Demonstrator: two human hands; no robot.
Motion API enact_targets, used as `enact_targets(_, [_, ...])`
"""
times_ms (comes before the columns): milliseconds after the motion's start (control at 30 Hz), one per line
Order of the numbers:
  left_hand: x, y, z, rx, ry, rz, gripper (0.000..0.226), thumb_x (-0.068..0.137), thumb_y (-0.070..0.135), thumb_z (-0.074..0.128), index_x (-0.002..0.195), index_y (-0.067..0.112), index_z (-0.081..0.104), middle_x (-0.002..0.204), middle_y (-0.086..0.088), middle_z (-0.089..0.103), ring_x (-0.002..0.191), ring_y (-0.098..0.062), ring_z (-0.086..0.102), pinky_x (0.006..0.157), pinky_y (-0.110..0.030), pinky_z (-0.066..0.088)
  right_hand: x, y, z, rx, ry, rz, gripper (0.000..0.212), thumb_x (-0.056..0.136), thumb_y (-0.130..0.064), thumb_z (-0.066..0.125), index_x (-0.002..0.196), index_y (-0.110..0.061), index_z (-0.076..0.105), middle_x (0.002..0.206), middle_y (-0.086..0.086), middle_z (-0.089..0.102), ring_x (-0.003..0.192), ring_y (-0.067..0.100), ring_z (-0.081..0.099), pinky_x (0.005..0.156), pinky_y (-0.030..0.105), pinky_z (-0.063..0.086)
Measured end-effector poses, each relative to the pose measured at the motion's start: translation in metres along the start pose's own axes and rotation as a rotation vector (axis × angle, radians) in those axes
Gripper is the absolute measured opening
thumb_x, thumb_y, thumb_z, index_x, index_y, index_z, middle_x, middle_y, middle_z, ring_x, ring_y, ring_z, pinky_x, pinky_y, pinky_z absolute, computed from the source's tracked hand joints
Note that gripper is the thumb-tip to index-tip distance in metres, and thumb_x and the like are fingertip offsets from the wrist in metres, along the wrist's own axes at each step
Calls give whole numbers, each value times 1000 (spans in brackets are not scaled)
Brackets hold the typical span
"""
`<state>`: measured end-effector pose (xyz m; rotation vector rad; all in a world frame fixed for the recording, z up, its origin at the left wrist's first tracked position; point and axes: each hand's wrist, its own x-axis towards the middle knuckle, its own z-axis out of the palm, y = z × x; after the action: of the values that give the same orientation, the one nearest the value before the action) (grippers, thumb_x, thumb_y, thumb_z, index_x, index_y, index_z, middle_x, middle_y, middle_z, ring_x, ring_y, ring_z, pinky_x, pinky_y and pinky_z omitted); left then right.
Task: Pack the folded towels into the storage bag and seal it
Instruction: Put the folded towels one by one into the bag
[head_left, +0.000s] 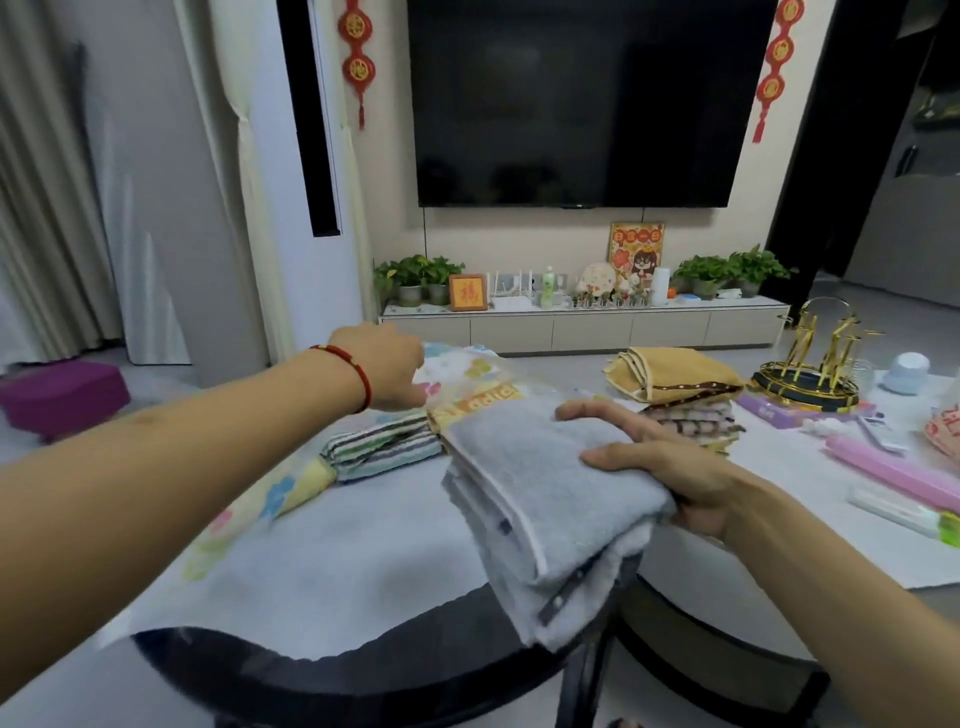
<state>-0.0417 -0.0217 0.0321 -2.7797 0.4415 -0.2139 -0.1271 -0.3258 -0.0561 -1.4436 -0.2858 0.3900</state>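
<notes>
The right hand (670, 462) is gripping a folded grey towel (540, 499), fingers spread along its top and thumb side tucked under its near right edge, carrying it above the table (363, 561) with its long axis running from the near edge away toward the left. The left hand (387, 366) is reaching farther out and is grasping the far mouth of the clear printed storage bag (467, 379); how firmly its fingers are pinching the plastic cannot be told, since they are hidden behind the wrist. The bag is lying just ahead and left of the grey towel, its opening seemingly facing the towel, and one striped towel (384, 447) is already sitting inside. To the right, well apart, one stack of folded towels (680, 400) is waiting, about four high, a yellow-brown one on top. The right hand is nearer the bag's mouth, so sliding forward-left looks like the coming move.
</notes>
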Motion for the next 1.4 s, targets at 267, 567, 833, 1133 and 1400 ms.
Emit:
enact_targets(267, [-4, -32, -28, 14, 103, -30, 49, 86, 54, 51, 124, 26, 61, 112, -9, 62, 100, -31, 59, 79, -41, 50, 139, 101, 104, -165, 210, 222, 39, 88, -13, 75, 123, -24, 64, 127, 11, 64, 103, 29, 68, 82, 45, 57])
enact_targets(567, [9, -46, -26, -55, 98, 58, 63, 80, 62, 51, 135, 30, 57, 122, -4, 64, 109, -29, 57, 80, -40, 50, 214, 67, 170, -244, -118, 62, 23, 82, -11, 62, 92, -23, 79, 97, 7, 77, 87, 23, 73, 71, 34, 60])
enact_targets(833, [15, -56, -32, -82, 145, 53, 58, 81, 64, 49, 116, 23, 69, 113, -5, 70, 104, -31, 60, 86, -45, 54, 317, 111, 248, 265, 138, 81, 41, 98, -5, 56, 125, -36, 60, 135, 16, 62, 114, 34, 65, 94, 49, 58])
enact_targets(1133, [7, -53, -20, -81, 142, 60, 63, 82, 63, 51, 138, 32, 54, 129, -2, 61, 115, -26, 54, 86, -42, 51, 299, 125, 238, -236, -61, 135, 48, 101, -2, 51, 146, -16, 50, 122, 28, 69, 88, 42, 75, 83, 53, 63])
enact_targets(1400, [7, -9, 10, -85, 159, 141, 63, 84, 61, 50, 140, 32, 48, 134, 0, 59, 116, -28, 56, 82, -41, 50, 181, 98, 104, -669, -33, 1, 24, 95, -17, 58, 113, -18, 74, 98, 3, 78, 80, 18, 77, 75, 33, 65])
